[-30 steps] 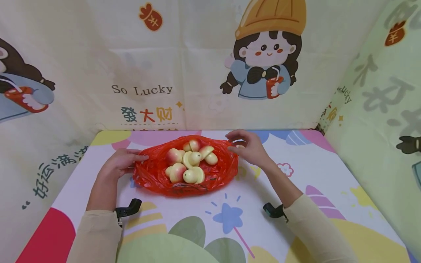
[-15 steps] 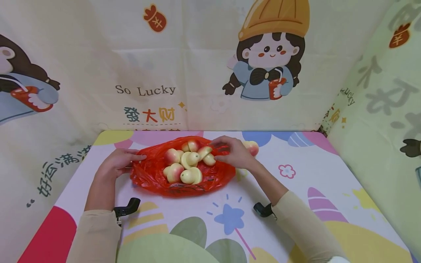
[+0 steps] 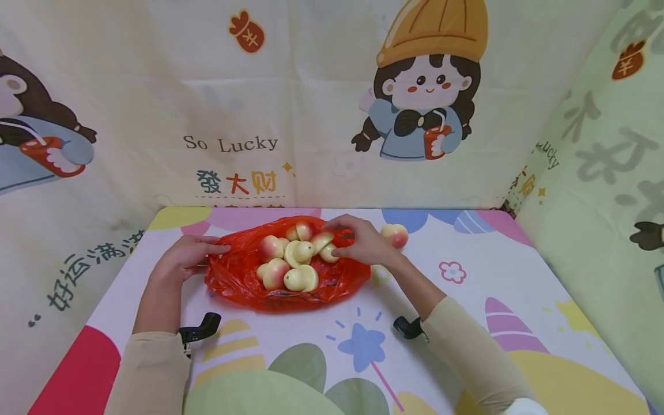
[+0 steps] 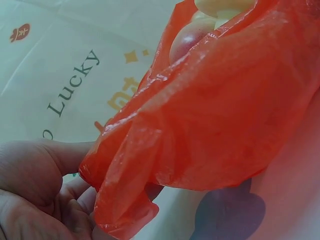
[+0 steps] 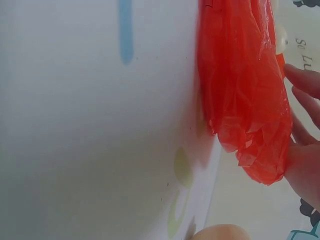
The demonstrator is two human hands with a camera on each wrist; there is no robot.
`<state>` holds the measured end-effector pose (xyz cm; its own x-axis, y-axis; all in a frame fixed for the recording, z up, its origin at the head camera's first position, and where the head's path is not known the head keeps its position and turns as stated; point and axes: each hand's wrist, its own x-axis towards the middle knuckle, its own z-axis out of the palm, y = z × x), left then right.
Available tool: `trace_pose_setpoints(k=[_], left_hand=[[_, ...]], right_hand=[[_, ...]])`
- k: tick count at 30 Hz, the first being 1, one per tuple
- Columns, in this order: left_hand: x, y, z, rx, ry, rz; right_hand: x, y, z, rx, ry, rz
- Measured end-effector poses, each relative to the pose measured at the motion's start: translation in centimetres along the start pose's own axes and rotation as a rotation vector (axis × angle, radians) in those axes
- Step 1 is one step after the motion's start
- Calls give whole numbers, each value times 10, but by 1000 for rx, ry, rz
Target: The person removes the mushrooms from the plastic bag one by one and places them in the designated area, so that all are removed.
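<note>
A red plastic bag (image 3: 233,271) lies spread on the table with its mouth up. Inside are several pale yellow and pink toy fruit pieces; one peach-like piece (image 3: 271,248) has a pink cheek, and a pale one (image 3: 301,278) lies near the front. My left hand (image 3: 194,253) pinches the bag's left edge, thumb over the rim, as the left wrist view also shows. Over the bag's right side reaches my right hand (image 3: 363,241), fingers parted and bent slightly, the thumb close to a pale piece (image 3: 329,252). Whether it touches that piece is unclear.
A pink-and-yellow toy peach (image 3: 395,236) lies on the table just right of the bag, behind my right wrist. The table (image 3: 311,323) has a colourful printed cover. Printed cloth walls (image 3: 321,115) stand at the back and sides.
My right hand has moved left from the bag's right edge to over the pieces inside. The toy peach, mostly hidden by that hand before, now shows on the table. My left hand stays put.
</note>
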<state>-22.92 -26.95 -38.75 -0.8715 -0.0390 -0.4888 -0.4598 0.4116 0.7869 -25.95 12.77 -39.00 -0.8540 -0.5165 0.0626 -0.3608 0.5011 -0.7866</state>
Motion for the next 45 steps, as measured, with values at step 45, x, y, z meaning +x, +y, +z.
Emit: trace_pose_setpoints(k=[45], left_hand=[[1,-1,1,0,17,3]], right_hand=[[10,10,14,-189,-92,-72]])
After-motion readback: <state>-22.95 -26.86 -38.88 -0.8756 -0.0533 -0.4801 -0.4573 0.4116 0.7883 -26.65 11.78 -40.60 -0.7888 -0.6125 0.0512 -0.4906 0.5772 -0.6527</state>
